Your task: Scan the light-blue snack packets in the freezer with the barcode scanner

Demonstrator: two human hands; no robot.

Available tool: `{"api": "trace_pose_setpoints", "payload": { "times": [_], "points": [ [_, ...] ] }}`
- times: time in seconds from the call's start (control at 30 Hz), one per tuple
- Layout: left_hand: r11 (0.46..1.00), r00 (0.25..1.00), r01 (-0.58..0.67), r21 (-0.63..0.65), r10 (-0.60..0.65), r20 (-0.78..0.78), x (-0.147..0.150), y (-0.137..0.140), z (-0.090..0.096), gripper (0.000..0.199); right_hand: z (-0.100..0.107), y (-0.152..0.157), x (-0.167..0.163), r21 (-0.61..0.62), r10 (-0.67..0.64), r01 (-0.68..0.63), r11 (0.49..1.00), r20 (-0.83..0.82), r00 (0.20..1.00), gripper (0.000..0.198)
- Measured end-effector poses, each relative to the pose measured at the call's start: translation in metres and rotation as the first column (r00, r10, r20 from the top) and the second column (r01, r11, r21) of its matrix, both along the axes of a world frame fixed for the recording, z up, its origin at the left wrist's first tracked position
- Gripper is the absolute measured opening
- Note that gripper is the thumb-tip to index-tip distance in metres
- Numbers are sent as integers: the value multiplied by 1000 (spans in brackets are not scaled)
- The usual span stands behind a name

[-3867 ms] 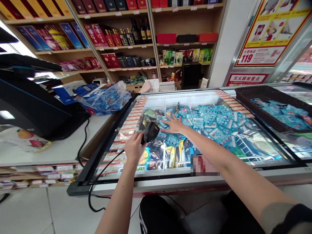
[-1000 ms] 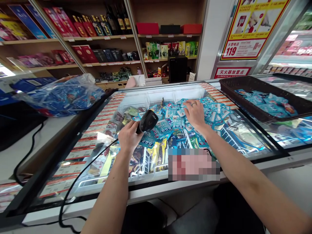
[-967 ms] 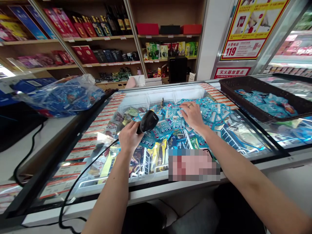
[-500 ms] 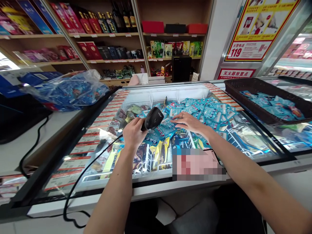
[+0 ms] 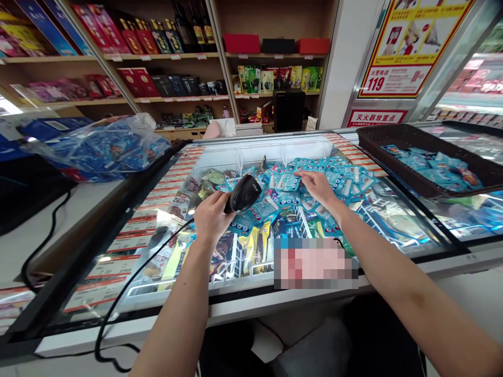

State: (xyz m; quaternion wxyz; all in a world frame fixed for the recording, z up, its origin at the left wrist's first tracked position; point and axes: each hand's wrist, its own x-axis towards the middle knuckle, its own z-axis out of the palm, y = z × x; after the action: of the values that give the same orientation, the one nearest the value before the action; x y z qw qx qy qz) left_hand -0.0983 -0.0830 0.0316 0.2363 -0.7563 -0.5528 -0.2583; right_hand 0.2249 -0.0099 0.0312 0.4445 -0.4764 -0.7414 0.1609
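Note:
My left hand (image 5: pixel 212 217) is wrapped around the grip of a black barcode scanner (image 5: pixel 245 193). The scanner's head points to the right over the packets, and its cable runs back to the lower left. To its right, my right hand (image 5: pixel 316 187) has its thumb and forefinger closed at the edge of a blue packet (image 5: pixel 288 181). Many more blue packets (image 5: pixel 346 180) lie spread in an overlapping heap on the glass top of a chest freezer, around and beyond both hands. Yellow wrappers (image 5: pixel 255 243) show through the glass nearer to me.
A brown basket (image 5: pixel 371 139) with more blue packets stands at the right. On the left lies a clear plastic bag (image 5: pixel 113 146) of blue packs. A blurred-out rectangular item (image 5: pixel 314 264) rests at the freezer's front edge. Stocked shelves (image 5: pixel 173 55) line the back.
My right hand has moved right and slightly away from me, and its spread fingers have closed on a blue packet. The scanner stays in my left hand, nearly in place.

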Motion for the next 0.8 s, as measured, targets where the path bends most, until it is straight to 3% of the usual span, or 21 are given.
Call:
{"api": "trace_pose_setpoints", "payload": {
  "times": [0.1,0.3,0.47,0.8],
  "points": [
    [1000,1000,21,14,-21,-8,1,-1,1,24,-3,4,1,-72,25,-34,997,-130,991,39],
    [999,999,53,-4,-53,-3,3,-2,2,23,-7,12,3,-36,28,-38,999,-256,966,59],
    [992,992,125,-22,-125,-11,7,-3,1,25,-10,17,2,-77,61,-91,993,-329,942,39],
    [985,987,160,-60,-161,-9,11,-5,0,30,-11,17,3,-51,22,-38,998,-290,957,32]
  ]
}}
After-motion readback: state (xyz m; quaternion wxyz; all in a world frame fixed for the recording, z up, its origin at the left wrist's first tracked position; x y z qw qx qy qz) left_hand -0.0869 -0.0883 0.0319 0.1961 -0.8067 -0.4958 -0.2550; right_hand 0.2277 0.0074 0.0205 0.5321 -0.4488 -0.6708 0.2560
